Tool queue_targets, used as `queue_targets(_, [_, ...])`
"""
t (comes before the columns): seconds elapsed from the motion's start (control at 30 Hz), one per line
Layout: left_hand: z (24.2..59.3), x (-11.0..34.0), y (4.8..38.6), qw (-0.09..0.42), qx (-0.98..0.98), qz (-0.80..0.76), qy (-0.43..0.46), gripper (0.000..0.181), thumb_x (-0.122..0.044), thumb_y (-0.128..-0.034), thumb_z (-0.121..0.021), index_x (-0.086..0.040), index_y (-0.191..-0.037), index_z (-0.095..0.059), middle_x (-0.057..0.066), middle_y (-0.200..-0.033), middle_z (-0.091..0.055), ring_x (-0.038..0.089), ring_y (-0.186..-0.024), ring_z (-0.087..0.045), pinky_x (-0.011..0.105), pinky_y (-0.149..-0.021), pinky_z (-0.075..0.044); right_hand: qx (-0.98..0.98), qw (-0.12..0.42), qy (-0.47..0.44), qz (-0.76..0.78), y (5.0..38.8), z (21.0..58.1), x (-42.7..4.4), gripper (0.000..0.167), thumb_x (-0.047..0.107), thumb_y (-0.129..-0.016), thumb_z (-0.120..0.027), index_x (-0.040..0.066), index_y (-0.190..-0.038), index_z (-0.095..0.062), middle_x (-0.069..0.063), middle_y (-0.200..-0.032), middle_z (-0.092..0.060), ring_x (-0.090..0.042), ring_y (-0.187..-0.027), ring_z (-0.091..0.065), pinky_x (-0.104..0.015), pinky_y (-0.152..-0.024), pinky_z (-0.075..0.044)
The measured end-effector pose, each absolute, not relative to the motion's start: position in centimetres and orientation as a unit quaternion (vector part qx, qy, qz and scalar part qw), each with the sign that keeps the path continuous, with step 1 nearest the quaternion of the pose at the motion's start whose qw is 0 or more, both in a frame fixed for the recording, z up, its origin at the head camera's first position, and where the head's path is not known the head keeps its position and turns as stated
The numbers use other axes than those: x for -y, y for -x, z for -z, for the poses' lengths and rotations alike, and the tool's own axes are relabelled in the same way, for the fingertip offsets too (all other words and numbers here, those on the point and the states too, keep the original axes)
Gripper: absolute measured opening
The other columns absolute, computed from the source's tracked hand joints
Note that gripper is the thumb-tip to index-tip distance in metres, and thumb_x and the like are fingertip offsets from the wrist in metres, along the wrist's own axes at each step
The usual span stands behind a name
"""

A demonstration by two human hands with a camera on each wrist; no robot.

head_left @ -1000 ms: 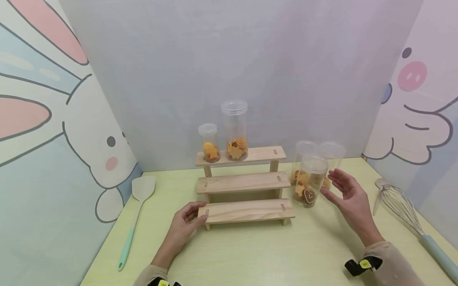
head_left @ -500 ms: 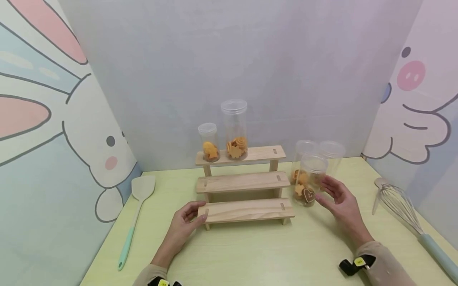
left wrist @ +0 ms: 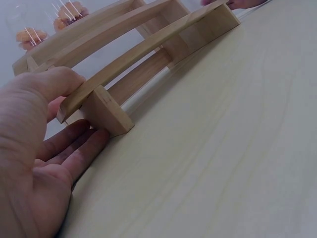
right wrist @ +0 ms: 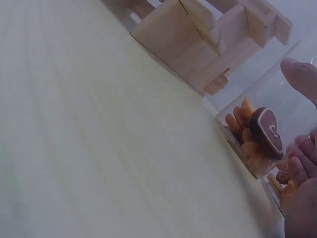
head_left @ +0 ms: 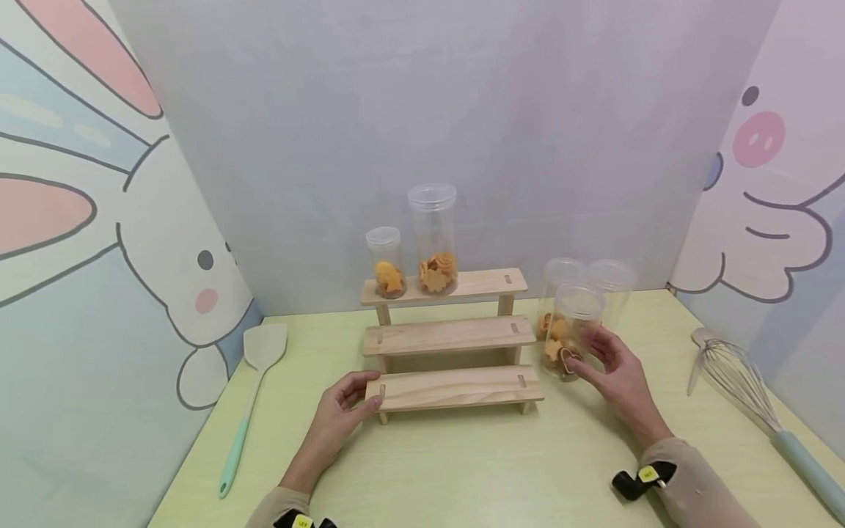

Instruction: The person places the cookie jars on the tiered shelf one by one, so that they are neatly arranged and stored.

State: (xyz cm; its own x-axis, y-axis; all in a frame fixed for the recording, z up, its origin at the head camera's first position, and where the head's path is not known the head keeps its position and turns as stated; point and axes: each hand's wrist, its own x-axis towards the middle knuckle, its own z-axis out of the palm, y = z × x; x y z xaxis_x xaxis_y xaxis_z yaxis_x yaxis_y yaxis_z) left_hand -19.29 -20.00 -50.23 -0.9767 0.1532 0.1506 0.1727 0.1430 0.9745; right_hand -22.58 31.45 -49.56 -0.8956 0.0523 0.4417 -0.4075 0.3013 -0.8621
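Observation:
My left hand [head_left: 339, 411] grips the left end of the lowest step of a three-step wooden display shelf [head_left: 455, 389]. In the left wrist view, its fingers [left wrist: 91, 148] lie against the shelf's leg. My right hand [head_left: 620, 378] reaches round the right side of a clear lidded jar [head_left: 561, 330] of cookies, one heart-shaped. The thumb [right wrist: 299, 77] overlaps the jar's wall in the right wrist view; the other fingers are spread beside it, and firm contact is unclear. Two more clear jars stand behind, one at left [head_left: 551, 286] and one at right [head_left: 617, 282].
On the top step stand a short cookie jar [head_left: 388, 268] and a tall cookie jar [head_left: 433, 242]. A spatula [head_left: 254, 396] with a green handle lies at left. A whisk [head_left: 746, 389] and a small spoon-like utensil [head_left: 703, 337] lie at right. Printed walls enclose the table [head_left: 462, 469].
My right hand has moved left, from beside the front jar to around its right side. The jar has not visibly moved. My left hand stays on the shelf.

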Motion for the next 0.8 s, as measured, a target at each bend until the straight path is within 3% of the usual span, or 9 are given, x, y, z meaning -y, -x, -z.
queue_targets(0.27, [50.26,19.98,19.24,0.010,0.755,0.646,0.107,0.043,-0.012,-0.1035,-0.081,-0.008,-0.145,-0.069,0.013,-0.147,-0.067,0.026,-0.128,-0.066,0.022,-0.106,-0.054,0.806,0.196,-0.113,-0.547,22.93,49.61,-30.86,0.068,0.001,-0.094,-0.089,-0.008,-0.151,-0.054,-0.027,-0.149,-0.058,-0.007,-0.133,-0.060,-0.009,-0.110,-0.044])
queue_targets(0.8, [50.18,19.88,19.24,0.009,0.754,0.648,0.106,0.043,-0.012,-0.1031,-0.082,-0.008,-0.144,-0.069,0.012,-0.149,-0.067,0.025,-0.129,-0.066,0.024,-0.105,-0.056,0.794,0.222,-0.123,-0.553,22.86,49.58,-30.59,0.065,-0.006,-0.090,-0.090,-0.007,-0.147,-0.059,-0.019,-0.143,-0.065,-0.007,-0.127,-0.064,-0.011,-0.108,-0.047])
